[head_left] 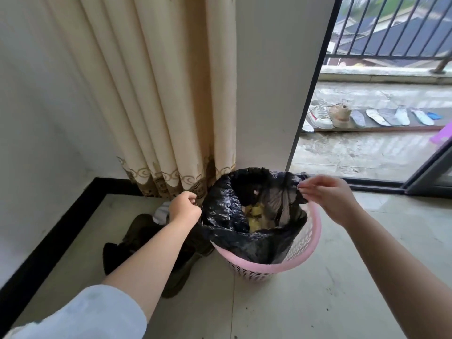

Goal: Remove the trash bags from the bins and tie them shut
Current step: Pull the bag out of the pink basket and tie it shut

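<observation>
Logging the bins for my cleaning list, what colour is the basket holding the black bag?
Pink bin with a perforated wall, seen in the head view.

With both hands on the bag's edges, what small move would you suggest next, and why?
Probably lift both edges straight up. The left hand and right hand each pinch the black bag, which still sits inside the pink bin with trash showing.

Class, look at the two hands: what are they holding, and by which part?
Both hold the black trash bag by its top edge: left hand at the left side, right hand pinching the right side, above the pink bin.
</observation>
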Demonstrator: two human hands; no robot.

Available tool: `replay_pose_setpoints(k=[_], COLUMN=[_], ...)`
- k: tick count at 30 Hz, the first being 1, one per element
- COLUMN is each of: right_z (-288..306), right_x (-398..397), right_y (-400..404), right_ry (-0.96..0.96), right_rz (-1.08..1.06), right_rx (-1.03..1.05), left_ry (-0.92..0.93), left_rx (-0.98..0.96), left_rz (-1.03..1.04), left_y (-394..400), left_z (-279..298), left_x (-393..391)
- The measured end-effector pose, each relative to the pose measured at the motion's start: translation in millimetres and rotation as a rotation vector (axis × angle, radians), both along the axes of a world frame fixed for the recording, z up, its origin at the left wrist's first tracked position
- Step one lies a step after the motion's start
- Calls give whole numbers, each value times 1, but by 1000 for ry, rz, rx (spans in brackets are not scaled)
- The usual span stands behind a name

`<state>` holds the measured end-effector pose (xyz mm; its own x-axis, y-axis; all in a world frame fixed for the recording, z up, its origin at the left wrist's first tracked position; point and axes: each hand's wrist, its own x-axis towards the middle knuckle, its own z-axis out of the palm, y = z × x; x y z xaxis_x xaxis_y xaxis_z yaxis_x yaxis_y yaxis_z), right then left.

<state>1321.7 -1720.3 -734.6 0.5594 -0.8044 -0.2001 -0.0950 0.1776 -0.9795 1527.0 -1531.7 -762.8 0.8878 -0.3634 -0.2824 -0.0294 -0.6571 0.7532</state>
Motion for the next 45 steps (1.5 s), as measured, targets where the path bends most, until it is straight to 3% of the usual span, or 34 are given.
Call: replay_pose_setpoints(k=[2, 4, 6, 10, 16, 18, 20, 25, 28, 31, 34, 38, 41, 45], right_z=[0, -10, -18, -33, -42, -32, -17, 30, 67, 101, 127, 157, 186, 236], right_x=[0, 0, 3, 7, 4, 8, 18, 44, 55, 59, 61, 58, 48, 29], right_y=[7, 2, -6, -18, -29, -29, -32, -34, -29, -30, -26, -22, -14, 0], right_ry=[214, 394, 516, 637, 775, 717, 585, 282, 105, -96, -233, -497, -618, -706], right_rz=[85, -15, -148, -222, -319, -333, -326, -303, -269, -262, -251, -277, -282, -345], right_rx=[2, 31, 14, 116, 35, -39, -89, -281, -293, -275, -248, -160, -133, -229], left_ry=[126, 374, 581, 600, 273, 331, 437, 222, 136, 80, -79, -218, -221, -56], left_rx=[-392, -718, -785, -379, 354, 457, 407, -266, -555, -734, -748, -831, -880, -1032], left_rz=[148, 248, 298, 208, -133, -176, -123, 227, 237, 68, -173, -310, -393, -558], left_y=[-4, -7, -8, -4, 17, 18, 14, -11, -22, -32, -41, -49, -55, -78], left_z=[0, 8, 15, 11, 9, 8, 10, 43, 83, 119, 141, 172, 201, 250], left_x=[2, 2, 2, 10, 17, 15, 17, 34, 19, 11, 10, 7, -3, -22])
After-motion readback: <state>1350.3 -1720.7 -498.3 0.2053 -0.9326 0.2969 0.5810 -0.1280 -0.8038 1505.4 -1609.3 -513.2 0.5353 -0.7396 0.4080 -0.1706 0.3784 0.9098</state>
